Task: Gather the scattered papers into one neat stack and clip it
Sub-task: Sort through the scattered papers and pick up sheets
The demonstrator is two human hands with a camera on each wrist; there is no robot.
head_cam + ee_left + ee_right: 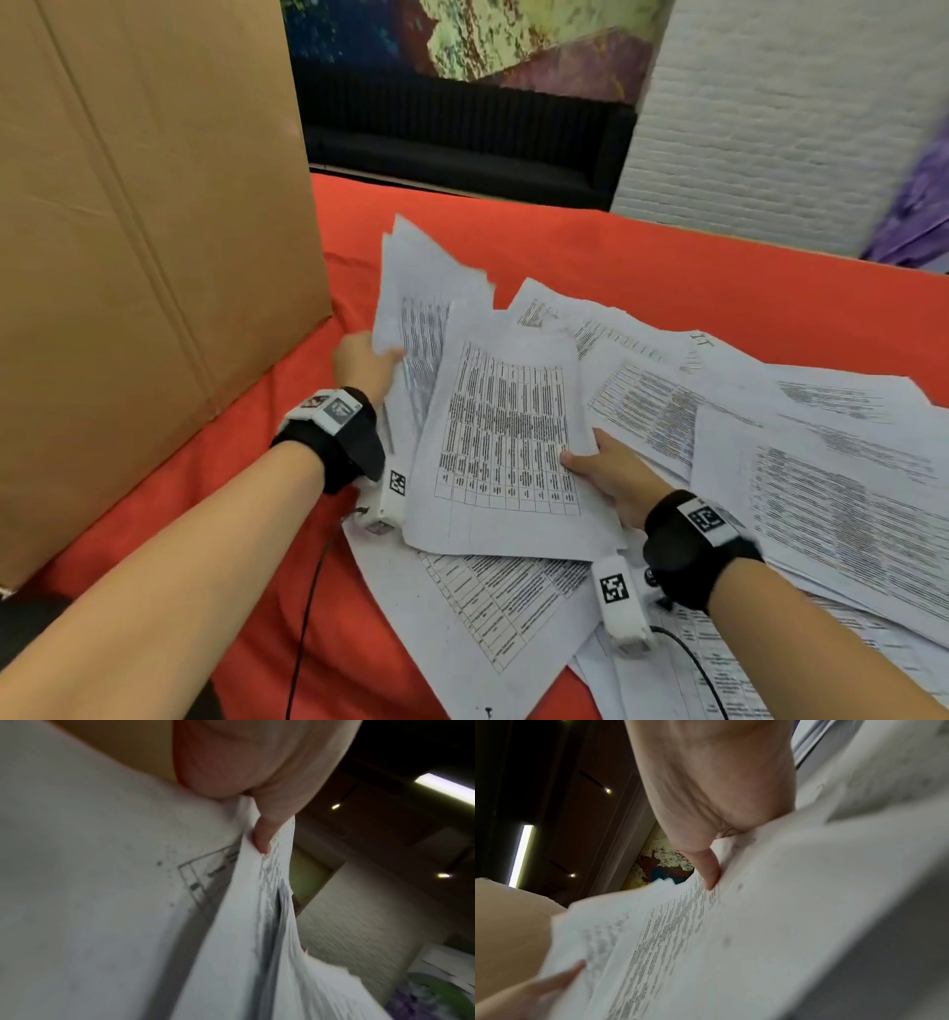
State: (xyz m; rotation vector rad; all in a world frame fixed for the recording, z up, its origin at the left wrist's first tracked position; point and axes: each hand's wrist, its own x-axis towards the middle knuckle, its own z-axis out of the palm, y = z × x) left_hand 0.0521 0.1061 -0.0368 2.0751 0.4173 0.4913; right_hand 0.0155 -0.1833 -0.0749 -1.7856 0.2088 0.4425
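Note:
Printed white papers (801,442) lie scattered across a red cloth. My left hand (367,365) grips a raised bundle of sheets (421,303) by its left edge, thumb on top; the left wrist view shows that thumb (264,835) pressing on the bundle's edge (246,902). My right hand (608,473) pinches the right edge of a table-printed sheet (506,426) lying over the bundle, and the right wrist view has its thumb (709,870) on the sheet (731,943), with left fingertips (559,977) at the far edge. No clip is visible.
A tall cardboard box (144,246) stands at the left on the red cloth (667,267). More sheets (493,606) lie near the front edge under my wrists. A white brick pillar (770,118) and a dark sofa (462,128) stand behind.

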